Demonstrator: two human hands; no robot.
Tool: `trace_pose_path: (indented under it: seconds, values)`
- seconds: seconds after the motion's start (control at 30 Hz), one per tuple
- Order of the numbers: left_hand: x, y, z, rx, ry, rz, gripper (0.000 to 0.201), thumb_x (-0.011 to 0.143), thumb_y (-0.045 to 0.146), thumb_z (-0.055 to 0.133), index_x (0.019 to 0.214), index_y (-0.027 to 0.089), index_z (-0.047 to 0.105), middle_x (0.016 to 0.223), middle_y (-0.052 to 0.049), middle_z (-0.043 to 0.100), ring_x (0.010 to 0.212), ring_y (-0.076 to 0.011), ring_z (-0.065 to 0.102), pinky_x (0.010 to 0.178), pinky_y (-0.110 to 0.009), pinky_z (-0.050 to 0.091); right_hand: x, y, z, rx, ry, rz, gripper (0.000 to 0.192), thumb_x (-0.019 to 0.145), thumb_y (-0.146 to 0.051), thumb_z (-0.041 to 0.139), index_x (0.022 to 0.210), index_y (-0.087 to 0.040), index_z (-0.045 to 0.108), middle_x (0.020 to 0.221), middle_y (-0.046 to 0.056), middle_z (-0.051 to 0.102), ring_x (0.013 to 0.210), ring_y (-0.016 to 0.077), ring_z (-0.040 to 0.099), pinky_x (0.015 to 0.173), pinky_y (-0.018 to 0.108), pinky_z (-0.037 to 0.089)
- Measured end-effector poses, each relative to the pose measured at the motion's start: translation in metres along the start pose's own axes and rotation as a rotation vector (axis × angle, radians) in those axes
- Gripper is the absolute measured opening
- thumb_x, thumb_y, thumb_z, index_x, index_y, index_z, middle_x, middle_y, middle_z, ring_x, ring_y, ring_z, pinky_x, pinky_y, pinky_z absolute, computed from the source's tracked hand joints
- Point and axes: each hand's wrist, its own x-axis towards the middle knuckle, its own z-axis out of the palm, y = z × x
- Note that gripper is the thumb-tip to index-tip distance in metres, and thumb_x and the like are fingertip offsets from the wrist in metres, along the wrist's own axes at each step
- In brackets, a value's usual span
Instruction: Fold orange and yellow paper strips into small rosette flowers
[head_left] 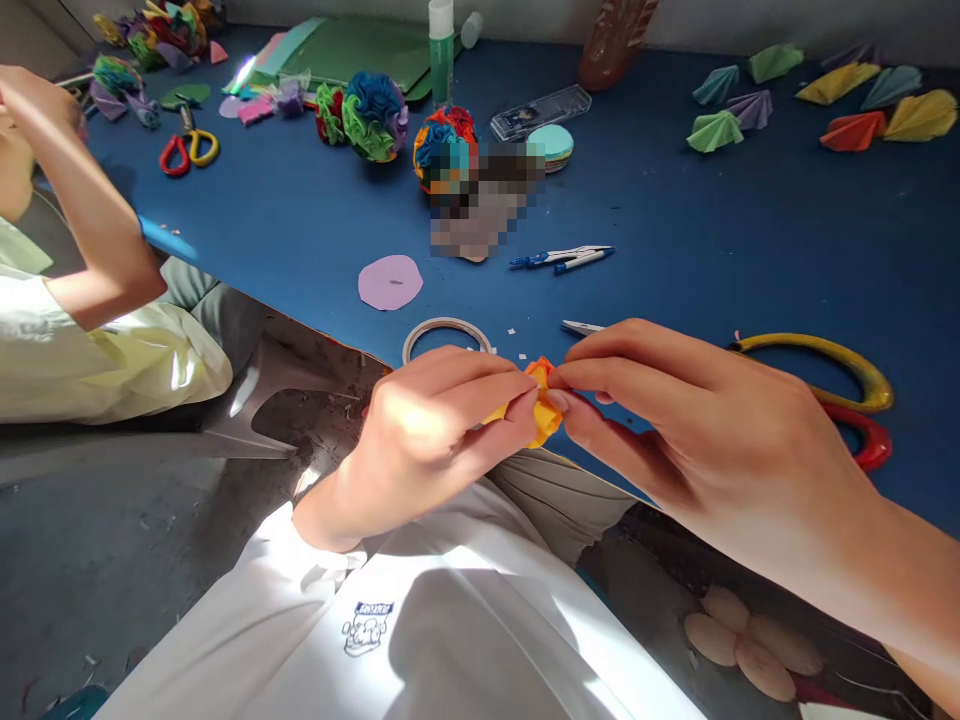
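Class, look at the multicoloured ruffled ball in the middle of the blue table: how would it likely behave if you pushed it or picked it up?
The ruffled ball is round, so a push would probably send it rolling across the blue table. It seems built of folded paper ruffles, so it is likely light for its size. Those ruffles would probably crush under a firm squeeze.

Bare blue table (675, 250) runs open from centre to right, far of both hands. Obstacles: tape ring (447, 335) just far of left hand (427, 440); scissors (840, 385) beside right hand (720, 430); compass (562, 258), pink disc (390, 282) mid-table; paper balls (371, 115) far; co-worker's arm (82, 200) blocks left.
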Motion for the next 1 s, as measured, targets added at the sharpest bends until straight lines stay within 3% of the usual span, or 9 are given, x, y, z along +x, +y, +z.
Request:
trace_pose_path:
  seconds: [0.23,0.43,0.57,0.67,0.8,1.0]
  values:
    - [0.002,0.001,-0.001,-0.073,-0.016,-0.062,0.015,0.087,0.019,0.057,0.083,0.027,0.069,0.087,0.001,0.072,0.076,-0.0170,0.068,0.068,-0.031,0.057,0.002,0.000,-0.004,0.013,-0.006,0.026,0.010,0.095,-0.023,0.049,0.091,-0.020,0.058,0.086,0.003,0.064,0.067,0.0128,0.061,0.055,0.025,0.047]
    - [0.004,0.004,0.002,-0.149,-0.007,-0.123,0.013,0.087,0.018,0.056,0.082,0.023,0.066,0.084,0.000,0.070,0.074,-0.0135,0.066,0.066,-0.027,0.058,0.001,0.003,-0.002,0.017,-0.006,0.042,0.012,0.096,-0.023,0.048,0.090,-0.021,0.058,0.086,0.003,0.064,0.067,0.0128,0.062,0.054,0.025,0.046]
    - [0.006,-0.004,0.005,-0.250,0.106,-0.223,0.007,0.085,0.015,0.060,0.083,0.020,0.065,0.083,0.000,0.068,0.074,-0.0102,0.063,0.061,-0.019,0.057,0.003,0.010,-0.001,0.024,0.006,0.042,0.011,0.095,-0.023,0.049,0.091,-0.019,0.058,0.089,0.003,0.064,0.064,0.0104,0.060,0.054,0.023,0.045]
    - [0.012,-0.023,0.007,-0.111,0.195,-0.209,0.013,0.091,0.023,0.054,0.089,0.018,0.066,0.087,-0.001,0.068,0.072,-0.0088,0.063,0.060,-0.017,0.053,0.005,0.015,-0.001,0.022,0.001,0.043,0.011,0.096,-0.023,0.049,0.091,-0.019,0.058,0.090,0.003,0.063,0.063,0.0095,0.058,0.054,0.022,0.046]
    - [0.021,-0.047,0.009,0.113,0.061,-0.192,0.020,0.092,0.021,0.050,0.094,0.015,0.069,0.089,-0.004,0.071,0.075,-0.0111,0.064,0.067,-0.020,0.051,0.004,0.021,0.000,0.011,-0.016,0.039,0.013,0.096,-0.025,0.049,0.091,-0.017,0.059,0.089,0.005,0.064,0.064,0.0103,0.058,0.054,0.023,0.046]
    - [0.028,-0.054,0.005,0.284,0.124,-0.258,0.021,0.086,0.032,0.061,0.073,0.016,0.067,0.069,0.000,0.067,0.061,-0.0108,0.059,0.061,-0.021,0.045,0.005,0.026,0.001,0.015,-0.029,0.047,0.014,0.096,-0.025,0.047,0.091,-0.019,0.059,0.090,0.005,0.065,0.064,0.0112,0.060,0.054,0.024,0.047]
